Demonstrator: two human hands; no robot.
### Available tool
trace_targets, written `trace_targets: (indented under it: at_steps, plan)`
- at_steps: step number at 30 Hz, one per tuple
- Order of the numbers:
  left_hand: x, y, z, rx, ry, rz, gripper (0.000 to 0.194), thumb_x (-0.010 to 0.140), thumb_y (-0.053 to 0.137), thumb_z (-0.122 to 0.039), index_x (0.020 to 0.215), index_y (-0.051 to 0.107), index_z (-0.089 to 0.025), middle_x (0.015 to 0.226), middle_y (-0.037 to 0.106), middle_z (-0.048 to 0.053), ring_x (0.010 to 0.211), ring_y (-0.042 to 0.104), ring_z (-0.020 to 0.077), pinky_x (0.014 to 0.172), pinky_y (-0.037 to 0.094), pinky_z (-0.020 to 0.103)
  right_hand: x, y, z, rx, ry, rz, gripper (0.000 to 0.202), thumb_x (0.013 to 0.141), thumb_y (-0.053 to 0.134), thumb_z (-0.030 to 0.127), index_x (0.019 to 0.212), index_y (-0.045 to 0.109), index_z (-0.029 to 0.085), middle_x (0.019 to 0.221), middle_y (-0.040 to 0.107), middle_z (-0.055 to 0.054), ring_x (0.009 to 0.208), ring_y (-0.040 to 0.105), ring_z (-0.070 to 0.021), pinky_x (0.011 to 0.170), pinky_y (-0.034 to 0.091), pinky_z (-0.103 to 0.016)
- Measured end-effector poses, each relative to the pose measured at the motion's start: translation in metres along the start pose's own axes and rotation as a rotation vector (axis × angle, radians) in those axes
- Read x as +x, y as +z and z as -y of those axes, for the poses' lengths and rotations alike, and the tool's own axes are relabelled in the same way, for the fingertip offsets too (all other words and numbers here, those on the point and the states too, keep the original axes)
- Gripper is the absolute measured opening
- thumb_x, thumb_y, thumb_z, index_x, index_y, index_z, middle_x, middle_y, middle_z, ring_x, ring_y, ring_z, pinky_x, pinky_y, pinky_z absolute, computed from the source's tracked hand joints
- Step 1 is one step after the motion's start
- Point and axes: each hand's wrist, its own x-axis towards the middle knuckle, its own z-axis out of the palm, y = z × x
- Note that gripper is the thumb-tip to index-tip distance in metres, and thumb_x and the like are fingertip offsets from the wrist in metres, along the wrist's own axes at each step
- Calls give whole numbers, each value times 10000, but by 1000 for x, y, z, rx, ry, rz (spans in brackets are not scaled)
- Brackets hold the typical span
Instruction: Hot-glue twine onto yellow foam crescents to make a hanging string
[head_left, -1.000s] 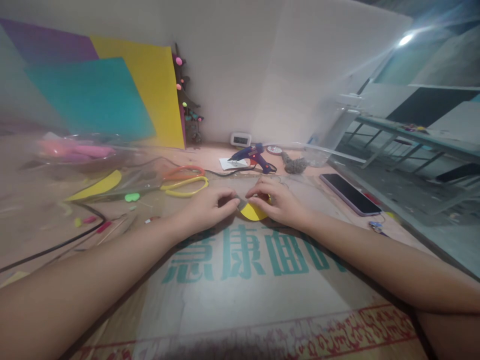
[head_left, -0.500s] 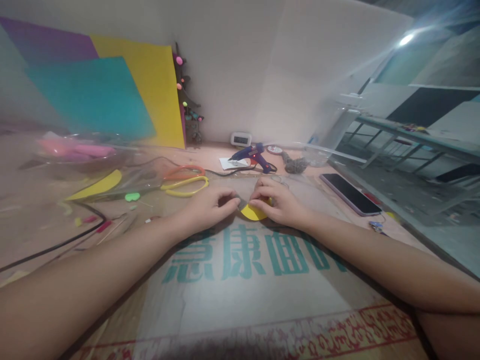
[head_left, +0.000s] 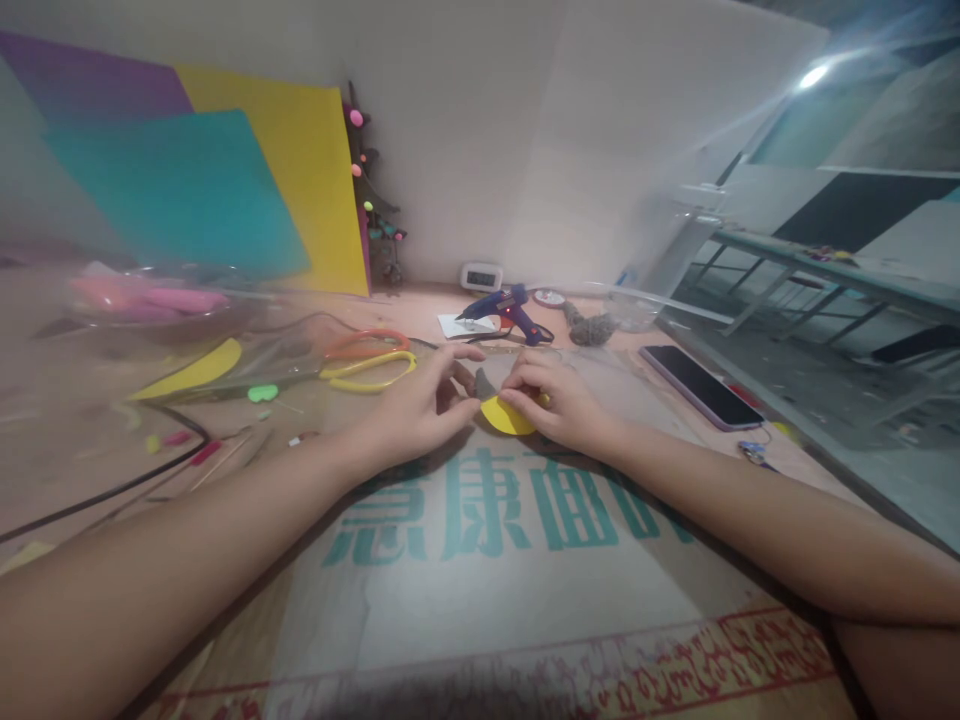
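Note:
Between my hands is a small rounded yellow piece [head_left: 506, 416], thin like foam sheet or paper. A dark grey pointed bit [head_left: 484, 383] stands up at its far left edge; I cannot tell what it is made of. My right hand [head_left: 551, 400] pinches the yellow piece at its right side, thumb on top. My left hand [head_left: 442, 400] is at the left edge with thumb and fingers apart, the thumb tip close to or touching the yellow piece. Both hands are just above a printed sheet [head_left: 480, 610] with green characters.
Ahead lies a blue glue gun [head_left: 499, 304] with a red light, near a small white clock [head_left: 481, 276]. Yellow-handled scissors [head_left: 371, 372] and orange-handled scissors [head_left: 367, 343] are at left. A phone [head_left: 701, 387] lies at right. Coloured sheets [head_left: 180, 190] lean on the wall.
My left fingers have spread away from the grey bit, which shows more fully. The right hand keeps its pinch on the yellow piece, shifted only slightly.

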Motion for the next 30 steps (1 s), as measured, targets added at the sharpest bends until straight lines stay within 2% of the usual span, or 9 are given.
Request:
trace_targets:
  at_steps: [6, 23, 27, 30]
  plan:
    - [0, 0, -3, 82, 29, 59, 263, 825, 540, -197, 1086, 552, -167, 876, 616, 10, 721, 583, 125, 672, 464, 262, 0, 1, -2, -8, 12, 3, 157, 910, 545, 227, 767, 587, 178, 742, 516, -18, 738, 514, -161, 667, 387, -285]
    - [1, -1, -1, 123, 38, 36, 217, 833, 513, -184, 1027, 606, -157, 887, 633, 22, 735, 568, 138, 682, 448, 266, -1, 2, -3, -4, 4, 18, 154, 911, 550, 231, 781, 600, 166, 760, 524, -21, 732, 511, -154, 681, 391, -286]
    - [1, -1, 1, 55, 8, -8, 315, 856, 475, -185, 1161, 552, -180, 910, 632, 16, 768, 583, 141, 701, 447, 265, -1, 3, -3, -6, 2, 29, 159, 917, 543, 232, 777, 588, 170, 766, 532, -24, 743, 512, -158, 686, 394, -289]
    - [3, -1, 1, 24, -58, -51, 380, 896, 490, -322, 1249, 507, -183, 881, 635, 14, 738, 577, 146, 676, 434, 268, -1, 2, -2, -21, -21, 36, 171, 927, 525, 236, 780, 583, 172, 774, 540, -31, 748, 511, -162, 696, 397, -298]
